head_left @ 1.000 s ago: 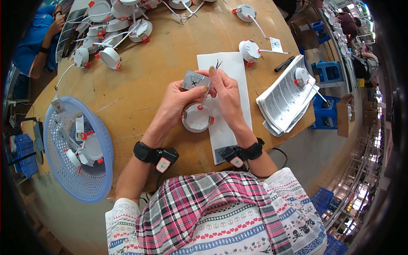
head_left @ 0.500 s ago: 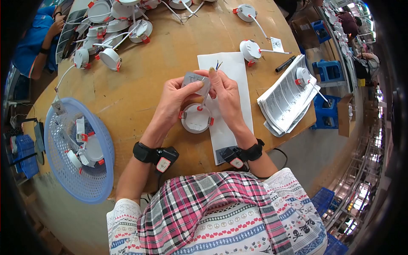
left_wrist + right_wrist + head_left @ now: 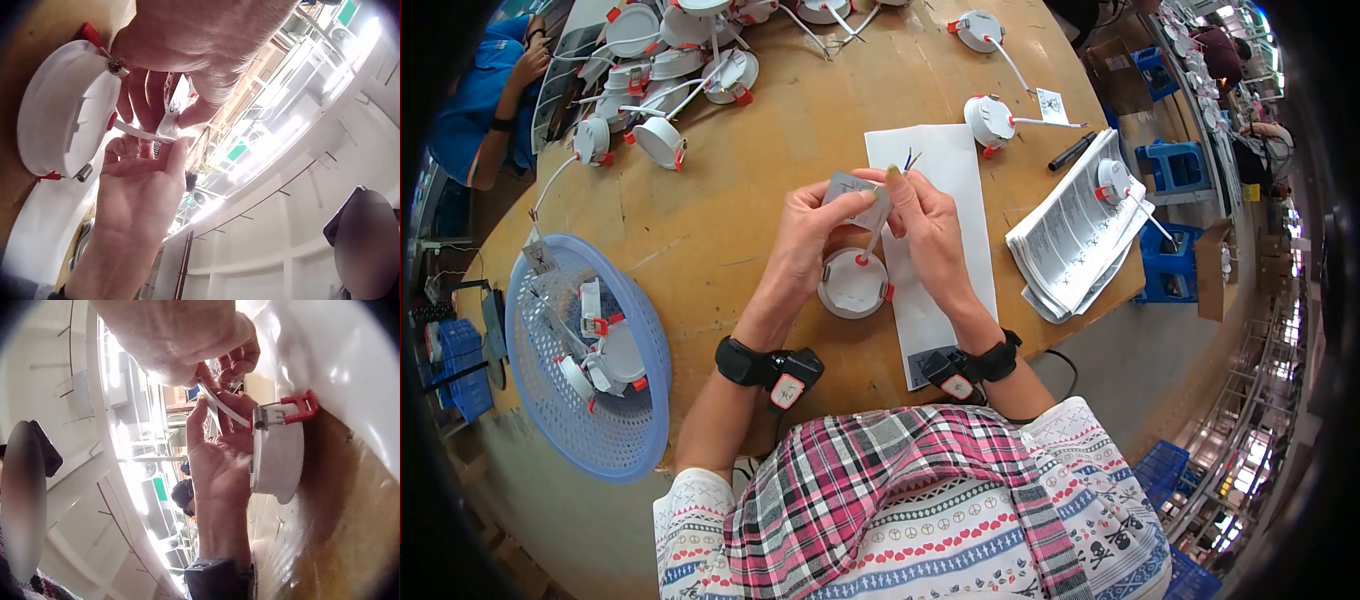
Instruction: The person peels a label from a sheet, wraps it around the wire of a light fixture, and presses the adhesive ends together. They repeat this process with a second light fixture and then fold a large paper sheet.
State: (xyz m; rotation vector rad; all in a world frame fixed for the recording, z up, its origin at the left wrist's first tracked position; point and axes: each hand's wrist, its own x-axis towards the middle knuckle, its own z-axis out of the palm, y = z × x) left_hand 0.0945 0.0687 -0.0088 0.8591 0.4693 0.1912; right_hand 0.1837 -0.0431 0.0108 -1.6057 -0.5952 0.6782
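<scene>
A round white downlight (image 3: 852,284) with red-tipped spring clips stands on the table between my hands. My left hand (image 3: 798,245) pinches a silver printed label (image 3: 855,203), thumb on its face and fingers behind. The label lies against the white cable (image 3: 139,132) that rises from the downlight. With thumb and curled fingers, my right hand (image 3: 935,235) grips this cable close to the label's edge. Bare blue and brown wire ends (image 3: 909,160) stick out above the right thumb.
Beneath the right hand lies a long white paper sheet (image 3: 955,190). A stack of printed leaflets (image 3: 1055,245) and a black pen (image 3: 1072,151) lie rightward. A blue basket (image 3: 658,400) holding downlights stands at left. More downlights (image 3: 658,140) are piled at the far left.
The downlight has shifted slightly left and toward me. The label has tilted in the left hand, whose thumb has moved up onto its face. The right hand stays nearly in place.
</scene>
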